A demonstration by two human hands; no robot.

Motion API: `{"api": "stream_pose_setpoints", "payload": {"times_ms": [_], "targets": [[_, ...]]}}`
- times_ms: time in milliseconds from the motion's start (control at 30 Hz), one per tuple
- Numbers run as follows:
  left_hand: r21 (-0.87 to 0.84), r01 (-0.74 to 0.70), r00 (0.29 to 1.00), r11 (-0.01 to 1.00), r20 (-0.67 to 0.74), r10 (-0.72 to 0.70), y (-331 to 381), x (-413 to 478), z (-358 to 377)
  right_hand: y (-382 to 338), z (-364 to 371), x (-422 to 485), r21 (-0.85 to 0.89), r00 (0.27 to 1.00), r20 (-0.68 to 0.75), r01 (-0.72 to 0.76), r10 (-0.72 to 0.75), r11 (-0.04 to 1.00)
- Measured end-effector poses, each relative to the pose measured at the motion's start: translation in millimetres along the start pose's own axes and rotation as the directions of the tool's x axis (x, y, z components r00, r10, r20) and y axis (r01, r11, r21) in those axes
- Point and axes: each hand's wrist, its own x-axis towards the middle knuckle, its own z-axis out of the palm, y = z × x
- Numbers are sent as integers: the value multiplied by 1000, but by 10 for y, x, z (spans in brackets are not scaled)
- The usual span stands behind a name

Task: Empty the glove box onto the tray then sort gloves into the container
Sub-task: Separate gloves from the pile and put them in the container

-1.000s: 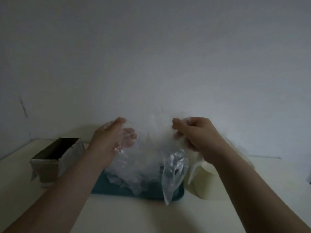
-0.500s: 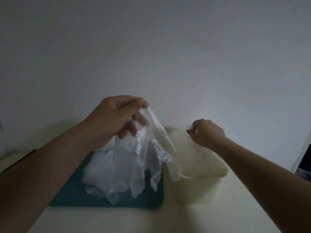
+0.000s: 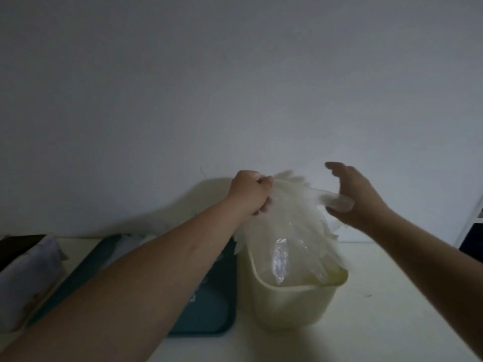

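Head cam: our left hand point(image 3: 251, 193) pinches flimsy, slippery gloves point(image 3: 287, 226) bunched above the container point(image 3: 287, 307); right hand point(image 3: 358, 202) fingers spread.

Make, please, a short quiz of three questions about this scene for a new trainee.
1. Fill in: the teal tray lies between the glove box and the cream ____.
2. The clear gloves hang over: A) the tray, B) the container, C) the glove box?
3. True or false: the left hand grips the gloves.
Key: 1 container; 2 B; 3 true.
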Motion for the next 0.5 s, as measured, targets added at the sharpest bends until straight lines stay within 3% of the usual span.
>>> {"api": "stream_pose_setpoints", "payload": {"times_ms": [67, 167, 267, 367, 433, 500], "targets": [[131, -8, 1000, 991, 6, 8, -138, 59, 95, 19, -153, -4, 33, 987, -159, 36, -30, 999], [358, -5, 1000, 934, 1, 4, -243, 114, 179, -122, -172, -67, 179, 981, -187, 92, -58, 979], [456, 7, 1000, 890, 23, -20, -173, 132, 201, -464, -47, -202, 283, 988, 87, 100, -129, 954], [362, 97, 984, 927, 103, -144, -92, 84, 136, -698, 209, -321, 294, 886, 439, 12, -146, 956], [266, 174, 966, 948, 142, -217, -82, 2, 30, -768, 412, -336, 257, 825, 551, -24, -126, 966], [228, 180, 969, 957, 126, -213, -126, -72, -102, -789, 599, -290, 147, 809, 582, -3, -84, 989]]}}
